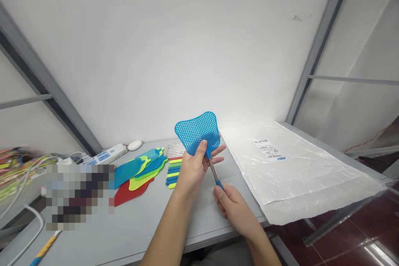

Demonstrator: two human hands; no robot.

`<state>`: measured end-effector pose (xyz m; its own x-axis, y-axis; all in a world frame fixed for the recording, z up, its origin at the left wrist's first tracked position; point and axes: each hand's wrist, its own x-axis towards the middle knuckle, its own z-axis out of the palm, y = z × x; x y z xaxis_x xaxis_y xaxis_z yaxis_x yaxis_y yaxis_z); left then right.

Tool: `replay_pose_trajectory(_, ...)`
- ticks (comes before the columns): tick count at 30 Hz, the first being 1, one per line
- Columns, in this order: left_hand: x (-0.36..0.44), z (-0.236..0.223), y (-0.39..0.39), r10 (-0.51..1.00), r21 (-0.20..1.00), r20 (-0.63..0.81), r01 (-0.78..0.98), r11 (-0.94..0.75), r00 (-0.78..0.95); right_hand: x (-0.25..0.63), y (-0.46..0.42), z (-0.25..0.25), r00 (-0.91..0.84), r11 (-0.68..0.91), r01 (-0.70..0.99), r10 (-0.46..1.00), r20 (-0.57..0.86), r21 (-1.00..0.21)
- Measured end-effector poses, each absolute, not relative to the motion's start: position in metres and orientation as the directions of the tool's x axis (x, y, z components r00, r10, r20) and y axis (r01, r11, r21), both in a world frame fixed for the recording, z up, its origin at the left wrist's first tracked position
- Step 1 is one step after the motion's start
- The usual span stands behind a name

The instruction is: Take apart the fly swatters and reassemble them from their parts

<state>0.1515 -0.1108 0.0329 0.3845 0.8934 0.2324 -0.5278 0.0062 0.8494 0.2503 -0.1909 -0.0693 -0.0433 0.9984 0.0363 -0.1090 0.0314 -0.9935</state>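
Observation:
A blue fly swatter (198, 131) with a mesh head and a thin metal rod is held up over the grey table (124, 228). My left hand (195, 166) pinches the base of the mesh head, thumb on its front. My right hand (232, 205) is closed round the blue grip at the rod's lower end. On the table just left of my hands lie a row of coloured handles (173, 171) with metal rods, and a pile of swatter heads (141, 170) in blue, green, yellow and red.
A stack of clear plastic bags (289, 170) with a white label covers the table's right side and overhangs its front edge. A white power strip (106, 154) and a white mouse (134, 145) sit by the wall. Cables and coloured items lie far left.

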Motion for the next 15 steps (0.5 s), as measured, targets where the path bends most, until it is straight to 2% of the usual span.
replay_pose_trajectory(4,0.152,0.025,-0.109,0.887,0.816,0.229,-0.576,0.05,0.401,0.247,-0.189,-0.07,-0.004,0.049,-0.061,0.999,0.05,-0.997)
replay_pose_trajectory(9,0.161,0.003,-0.115,0.933,0.811,0.089,-0.57,0.135,0.348,0.242,-0.187,-0.074,0.007,0.037,-0.084,0.999,0.036,-0.996)
replay_pose_trajectory(12,0.168,-0.016,-0.132,0.951,0.87,0.043,-0.48,0.116,0.307,0.242,-0.187,-0.073,0.077,0.006,-0.146,0.997,-0.006,-0.989)
replay_pose_trajectory(15,0.168,-0.035,-0.157,0.941,0.953,0.051,-0.298,0.054,0.335,0.245,-0.191,-0.066,0.181,-0.01,-0.15,0.983,-0.037,-0.989)
